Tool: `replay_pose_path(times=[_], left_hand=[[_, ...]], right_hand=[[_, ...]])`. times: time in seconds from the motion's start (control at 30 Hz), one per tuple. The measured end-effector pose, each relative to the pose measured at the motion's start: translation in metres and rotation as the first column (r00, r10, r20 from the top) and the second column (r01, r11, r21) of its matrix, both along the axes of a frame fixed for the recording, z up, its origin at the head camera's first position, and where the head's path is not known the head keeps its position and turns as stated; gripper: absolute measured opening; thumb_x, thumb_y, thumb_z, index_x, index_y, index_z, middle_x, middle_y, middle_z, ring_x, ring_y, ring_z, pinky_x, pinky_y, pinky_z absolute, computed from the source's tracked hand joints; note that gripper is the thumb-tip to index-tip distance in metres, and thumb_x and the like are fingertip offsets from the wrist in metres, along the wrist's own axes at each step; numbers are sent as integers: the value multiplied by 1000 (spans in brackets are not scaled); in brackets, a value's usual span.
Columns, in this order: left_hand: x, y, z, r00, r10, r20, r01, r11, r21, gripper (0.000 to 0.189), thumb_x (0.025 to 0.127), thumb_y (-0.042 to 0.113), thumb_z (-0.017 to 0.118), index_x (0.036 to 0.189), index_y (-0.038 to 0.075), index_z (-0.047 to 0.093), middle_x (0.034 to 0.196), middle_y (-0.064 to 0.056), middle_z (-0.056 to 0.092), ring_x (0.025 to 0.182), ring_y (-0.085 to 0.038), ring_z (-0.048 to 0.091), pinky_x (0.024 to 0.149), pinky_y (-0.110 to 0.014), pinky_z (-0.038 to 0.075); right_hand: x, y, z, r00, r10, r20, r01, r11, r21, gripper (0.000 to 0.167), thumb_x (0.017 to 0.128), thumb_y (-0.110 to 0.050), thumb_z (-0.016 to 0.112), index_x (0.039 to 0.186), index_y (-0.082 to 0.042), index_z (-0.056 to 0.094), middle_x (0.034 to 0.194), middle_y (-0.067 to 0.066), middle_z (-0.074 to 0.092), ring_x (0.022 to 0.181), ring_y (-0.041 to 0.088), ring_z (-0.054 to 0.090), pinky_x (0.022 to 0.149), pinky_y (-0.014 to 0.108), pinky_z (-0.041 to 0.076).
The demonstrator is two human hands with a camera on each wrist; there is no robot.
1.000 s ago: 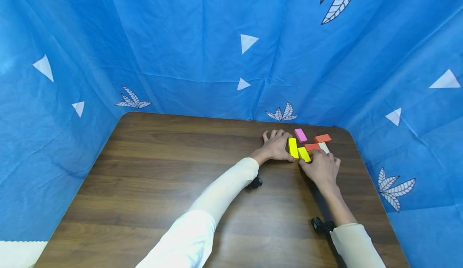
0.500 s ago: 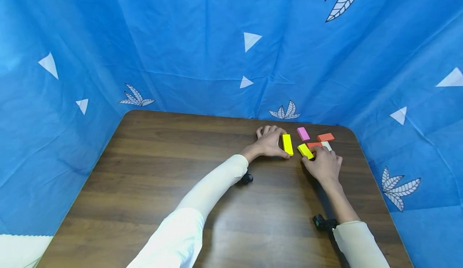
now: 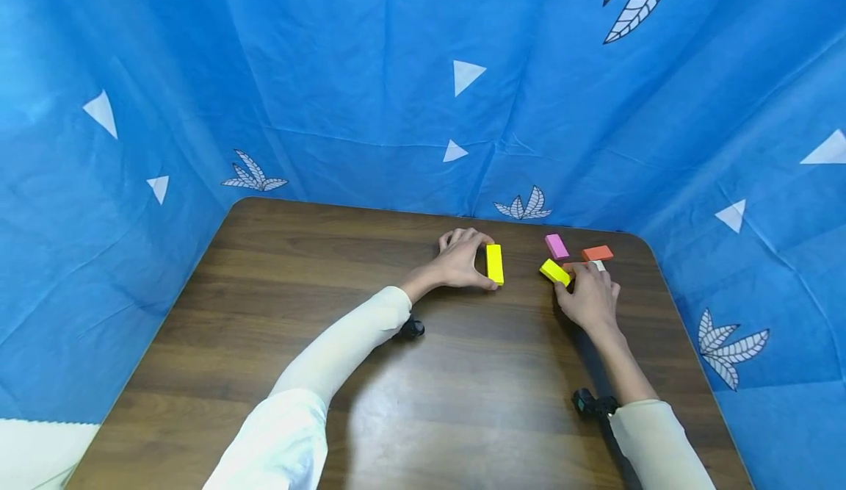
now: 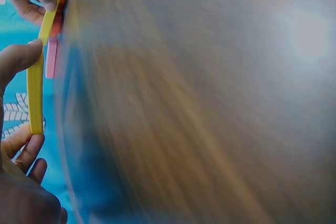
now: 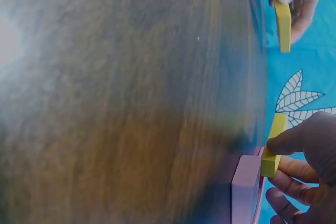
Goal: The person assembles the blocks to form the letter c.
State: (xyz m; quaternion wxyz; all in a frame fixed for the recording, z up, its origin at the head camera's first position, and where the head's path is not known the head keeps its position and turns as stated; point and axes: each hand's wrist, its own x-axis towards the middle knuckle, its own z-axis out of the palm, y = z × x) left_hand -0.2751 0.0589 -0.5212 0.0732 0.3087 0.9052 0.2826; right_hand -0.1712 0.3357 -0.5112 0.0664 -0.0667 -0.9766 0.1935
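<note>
In the head view my left hand (image 3: 463,258) grips a long yellow block (image 3: 494,264) by its two ends, thumb at the near end and fingers at the far end. The left wrist view has the same yellow block (image 4: 35,95) between thumb and fingertips. To the right, my right hand (image 3: 591,299) pinches a second yellow block (image 3: 554,272), which slants away from the fingers to the upper left. In the right wrist view the thumb lies across this yellow block (image 5: 272,163), right beside a pale block (image 5: 245,190).
A pink block (image 3: 557,246) lies behind the right-hand yellow block. An orange-red block (image 3: 598,253) lies farther right, near a white block (image 3: 600,264) and another red block partly hidden by the right hand. Blue cloth (image 3: 370,108) hangs behind the wooden table (image 3: 297,284).
My left hand has moved left with its yellow block, widening the gap between the two yellow blocks. The right hand's yellow block has turned, its far end swinging left; that hand stays nearly in place.
</note>
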Motion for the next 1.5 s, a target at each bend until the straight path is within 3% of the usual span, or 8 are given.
replay_pose_path(times=[0.33, 0.67, 0.9, 1.23, 1.5], left_hand=[[8, -51, -6, 1000, 1, 10, -1, 1000, 2, 94, 76, 60, 90, 153, 23, 51, 145, 1, 56, 139, -26, 41, 124, -65, 18], [21, -97, -12, 999, 25, -20, -25, 999, 22, 93, 74, 59, 92, 151, 23, 54, 141, 2, 58, 139, -25, 44, 126, -66, 13], [26, -126, -11, 998, 60, -15, -60, 998, 29, 93, 71, 55, 95, 149, 23, 56, 139, 1, 60, 138, -27, 45, 126, -67, 13], [28, -158, -9, 999, 44, 29, -44, 999, 24, 93, 73, 50, 96, 152, 22, 56, 148, 1, 58, 144, -31, 40, 125, -69, 12], [29, -172, -4, 998, 42, 47, -41, 999, -10, 93, 73, 50, 97, 152, 24, 56, 149, 2, 59, 150, -32, 38, 126, -69, 10]], right_hand=[[-11, -15, 0, 995, 98, -6, -98, 994, -57, 40, 101, -12, 68, 138, 1, 64, 137, 30, 61, 126, 52, 46, 99, 70, 32], [-22, -28, -5, 987, 157, -31, -159, 983, -91, 39, 103, -9, 65, 140, 1, 62, 140, 29, 63, 123, 51, 47, 95, 65, 32], [-33, -39, -8, 973, 223, -57, -227, 970, -84, 39, 103, -7, 64, 140, 5, 62, 138, 29, 65, 123, 48, 52, 106, 60, 40], [-44, -58, -12, 965, 258, -42, -262, 959, -109, 40, 105, -9, 64, 143, 3, 61, 142, 28, 62, 127, 47, 51, 113, 63, 39], [-57, -68, -15, 948, 311, -64, -317, 935, -156, 39, 106, -6, 63, 144, 2, 61, 144, 27, 61, 127, 47, 51, 114, 62, 40]])
